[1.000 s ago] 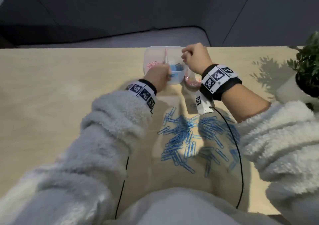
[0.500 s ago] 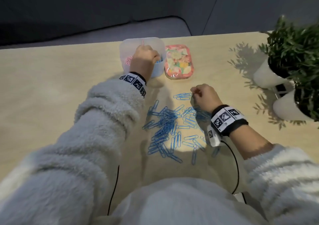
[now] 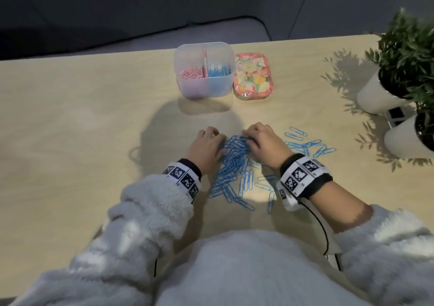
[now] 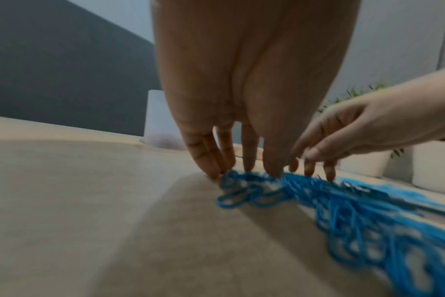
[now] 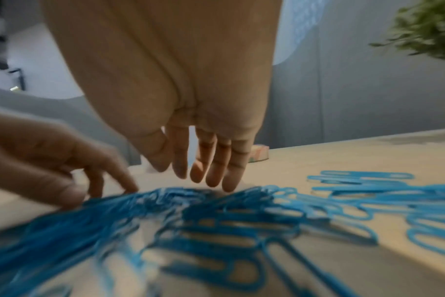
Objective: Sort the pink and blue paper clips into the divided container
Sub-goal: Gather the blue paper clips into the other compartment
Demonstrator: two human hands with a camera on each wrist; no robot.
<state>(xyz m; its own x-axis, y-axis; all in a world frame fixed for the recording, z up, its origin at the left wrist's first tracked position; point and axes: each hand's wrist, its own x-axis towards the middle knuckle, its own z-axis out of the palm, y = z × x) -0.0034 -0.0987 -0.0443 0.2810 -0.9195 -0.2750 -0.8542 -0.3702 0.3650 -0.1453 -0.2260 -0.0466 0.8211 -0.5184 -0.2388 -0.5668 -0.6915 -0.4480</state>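
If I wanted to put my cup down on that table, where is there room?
The table is bare on its whole left side, left of the divided container and the left hand. A bare strip also lies between the container and both hands. It is crowded around the blue clips under the right hand, and by the plant pots at far right.

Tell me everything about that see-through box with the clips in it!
The box is a small, squarish tub of cloudy clear plastic with rounded corners and no lid on. A pink divider splits it in two. Pink clips lie in the left part, blue clips in the right. It stands upright near the far edge of the wooden table, close beside a flowery tray on its right; whether they touch is unclear. Neither of the hands touches it.
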